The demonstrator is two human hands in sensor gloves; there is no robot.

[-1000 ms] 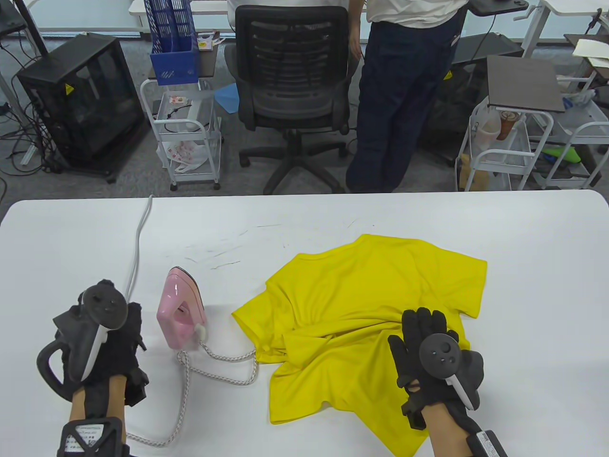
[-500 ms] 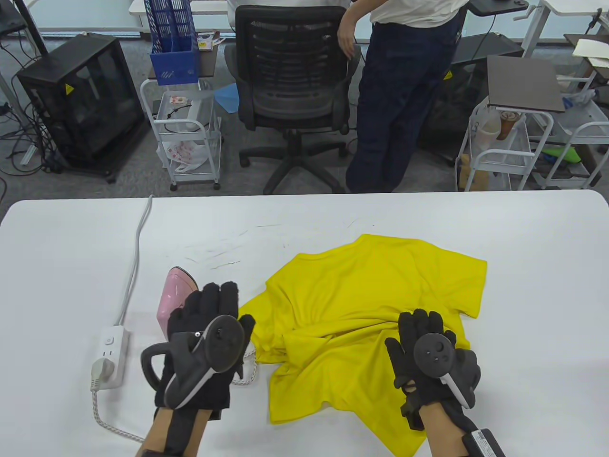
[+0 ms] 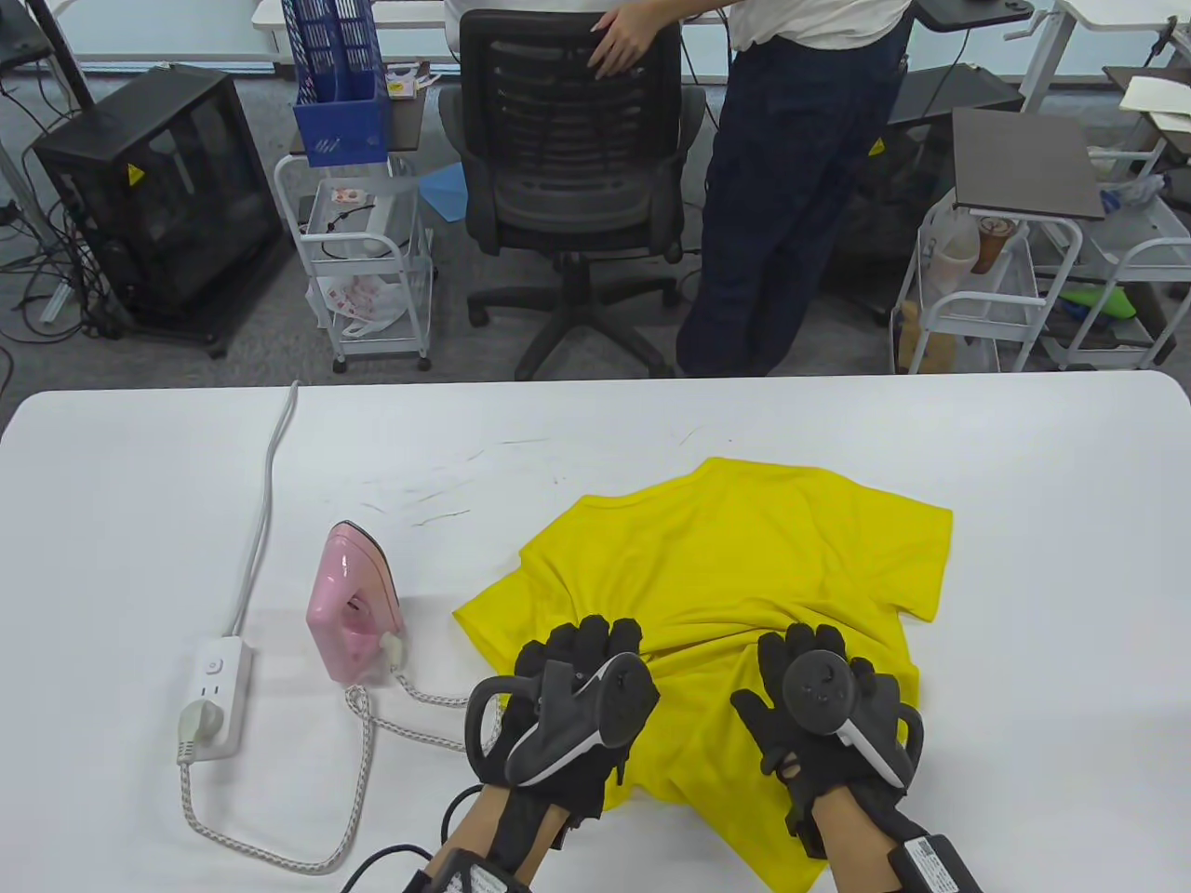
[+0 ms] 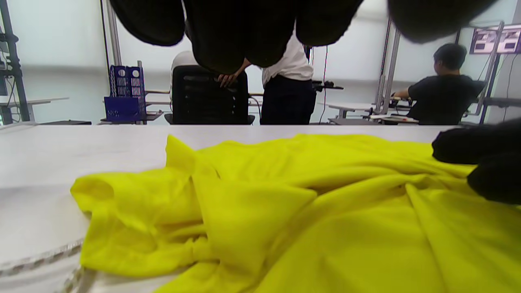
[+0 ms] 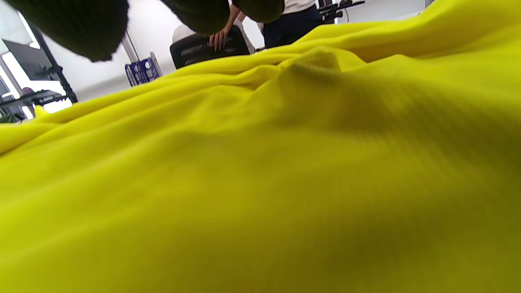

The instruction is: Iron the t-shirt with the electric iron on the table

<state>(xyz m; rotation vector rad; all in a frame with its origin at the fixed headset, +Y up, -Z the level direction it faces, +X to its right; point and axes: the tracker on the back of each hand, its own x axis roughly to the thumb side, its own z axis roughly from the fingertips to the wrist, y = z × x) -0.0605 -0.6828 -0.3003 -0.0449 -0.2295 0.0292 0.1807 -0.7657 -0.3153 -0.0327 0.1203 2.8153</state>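
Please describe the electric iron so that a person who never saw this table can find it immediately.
On the white table, look left of the crumpled yellow t-shirt, which both gloved hands are over. The iron lies between the shirt and a white power strip, with a braided cord running to that strip. It is the only pink thing there.

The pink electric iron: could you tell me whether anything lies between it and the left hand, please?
Nothing visible blocks the way. The pink electric iron stands left of the yellow t-shirt, on which the left hand lies; only its braided cord trails between.
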